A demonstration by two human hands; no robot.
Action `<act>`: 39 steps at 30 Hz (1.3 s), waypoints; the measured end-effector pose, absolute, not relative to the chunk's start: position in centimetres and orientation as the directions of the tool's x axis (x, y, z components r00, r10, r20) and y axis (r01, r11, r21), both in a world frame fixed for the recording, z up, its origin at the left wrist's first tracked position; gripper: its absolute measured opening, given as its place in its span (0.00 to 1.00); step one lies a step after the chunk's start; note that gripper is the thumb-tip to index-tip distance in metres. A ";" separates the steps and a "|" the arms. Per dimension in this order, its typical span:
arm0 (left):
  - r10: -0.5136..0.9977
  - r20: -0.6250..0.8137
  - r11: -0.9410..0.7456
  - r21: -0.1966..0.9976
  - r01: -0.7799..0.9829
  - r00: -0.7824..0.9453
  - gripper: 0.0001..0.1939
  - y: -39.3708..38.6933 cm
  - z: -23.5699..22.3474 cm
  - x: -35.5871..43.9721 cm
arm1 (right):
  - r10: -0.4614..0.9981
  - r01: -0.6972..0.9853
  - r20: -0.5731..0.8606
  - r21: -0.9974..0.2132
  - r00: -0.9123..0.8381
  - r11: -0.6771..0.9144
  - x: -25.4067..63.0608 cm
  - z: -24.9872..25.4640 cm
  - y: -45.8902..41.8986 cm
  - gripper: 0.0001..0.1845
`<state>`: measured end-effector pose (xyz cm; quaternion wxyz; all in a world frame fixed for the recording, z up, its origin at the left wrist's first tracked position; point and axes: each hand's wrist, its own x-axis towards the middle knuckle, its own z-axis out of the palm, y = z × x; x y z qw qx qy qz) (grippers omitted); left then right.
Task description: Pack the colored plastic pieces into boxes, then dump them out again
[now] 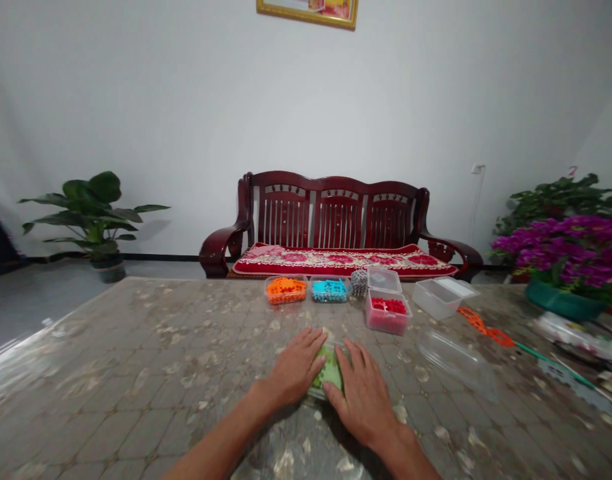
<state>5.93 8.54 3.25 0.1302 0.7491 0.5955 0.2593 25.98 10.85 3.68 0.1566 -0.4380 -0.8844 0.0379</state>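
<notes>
My left hand (297, 365) and my right hand (362, 393) hold a small clear plastic box (316, 393) of green pieces (331, 368) from both sides on the table. The fingers curve over its side edges, and both thumbs lie over its top. My hands hide part of the box, and I cannot tell if a lid is on it. Beyond stand a clear box of orange pieces (286, 289) and one of blue pieces (330, 289). Near my right hand is a hinged box of red pieces (387, 313), its lid raised.
A clear plastic lid (456, 360) lies at the right. Behind it stands a translucent box (439, 299), beside linked orange pieces (486, 328). A grey beaded object (359, 283) sits at the back. Purple flowers (566, 250) fill a green pot. A wooden bench (336, 213) stands past the table (136, 373).
</notes>
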 end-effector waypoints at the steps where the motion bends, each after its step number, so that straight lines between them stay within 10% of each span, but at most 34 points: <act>1: 0.960 0.235 -0.257 0.522 0.813 0.152 0.27 8.5 3.3 6.0 | 0.782 0.760 0.257 -0.203 -0.567 0.618 26.0 3.5 10.9 0.35; 14: 0.991 0.123 -0.129 0.789 0.600 0.052 0.40 8.5 3.2 4.2 | 0.805 0.654 0.247 -0.480 -0.539 0.585 30.0 3.9 14.8 0.31; 20: 0.994 -0.038 -0.004 0.931 0.366 0.106 0.60 6.3 2.8 1.9 | 0.872 0.903 0.397 -0.193 -0.286 0.383 40.0 4.1 19.2 0.23; 34: 0.986 0.145 -0.164 0.839 0.520 0.077 0.40 8.4 2.2 12.2 | 0.868 0.912 0.305 0.005 -0.391 0.410 47.7 2.3 20.0 0.22; 39: 0.997 0.070 -0.073 0.908 0.412 0.022 0.41 10.0 1.8 18.1 | 0.754 0.870 0.572 -0.135 -0.323 0.475 47.0 5.2 18.2 0.21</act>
